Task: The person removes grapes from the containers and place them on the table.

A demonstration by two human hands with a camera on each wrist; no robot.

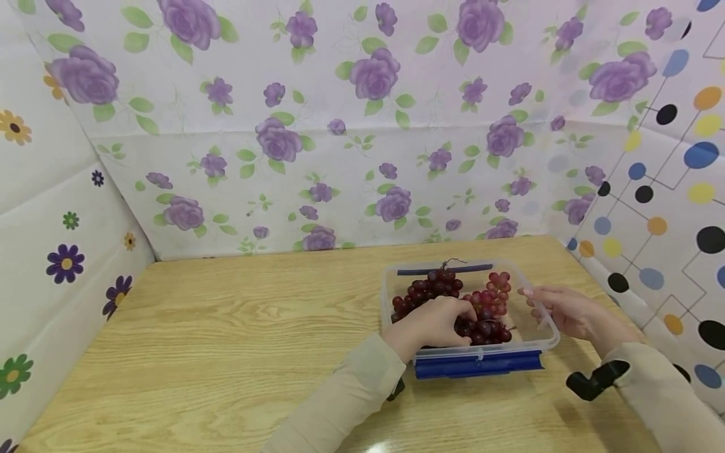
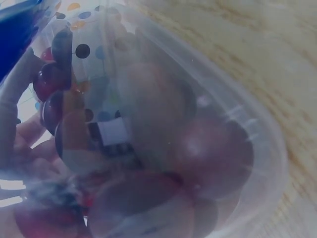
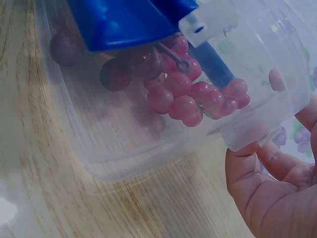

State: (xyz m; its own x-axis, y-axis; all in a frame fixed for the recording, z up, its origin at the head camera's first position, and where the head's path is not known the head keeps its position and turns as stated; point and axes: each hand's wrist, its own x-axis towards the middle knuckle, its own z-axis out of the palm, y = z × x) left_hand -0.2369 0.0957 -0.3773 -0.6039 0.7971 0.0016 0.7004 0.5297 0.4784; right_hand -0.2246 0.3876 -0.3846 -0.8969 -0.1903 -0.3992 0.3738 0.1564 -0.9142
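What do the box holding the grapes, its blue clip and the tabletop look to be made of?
Box: clear, glossy plastic, probably; the grapes show through its wall. Clip: opaque blue plastic, it seems, smooth with a slight sheen. Tabletop: light wood grain, possibly laminate, with a soft glare.

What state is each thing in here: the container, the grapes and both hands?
Clear container: open, no lid on top, standing on the wooden table.
Red grapes: in bunches inside the container.
Left hand: inside the container, curled over grapes.
Right hand: fingers at the container's right rim.
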